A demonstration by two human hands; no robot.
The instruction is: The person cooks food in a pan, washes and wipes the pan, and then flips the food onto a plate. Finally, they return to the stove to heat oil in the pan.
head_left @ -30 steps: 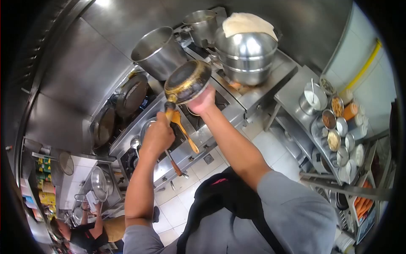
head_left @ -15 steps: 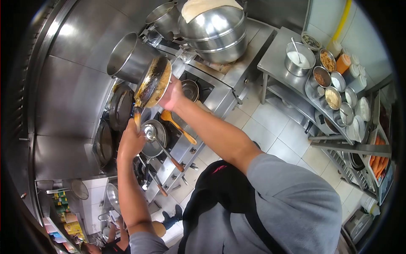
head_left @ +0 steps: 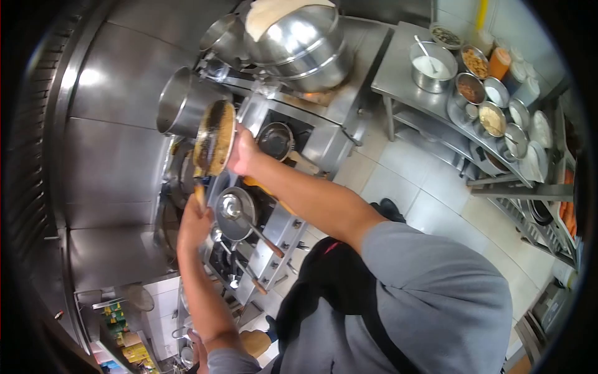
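Observation:
My left hand is closed around the handle of a blackened frying pan, which is tipped steeply on its side and blurred by motion. My right hand grips a pale-rimmed plate or shallow bowl from its outer side. Golden-brown grainy food, resembling fried rice, shows between pan and dish. Both are held close together above the stove. Below them, a ladle with a wooden handle rests in a metal pan. A yellow-orange spatula is mostly hidden under my right forearm.
A tall steel pot stands behind the pan. At the back is a large domed steamer with a cloth on top. A small pan sits on a burner. Ingredient bowls fill the side table. Another person's arm shows at bottom left.
The pan and dish have tilted more upright and moved slightly down in view, with more food visible. My left hand has lowered a little. The whole view has shifted somewhat.

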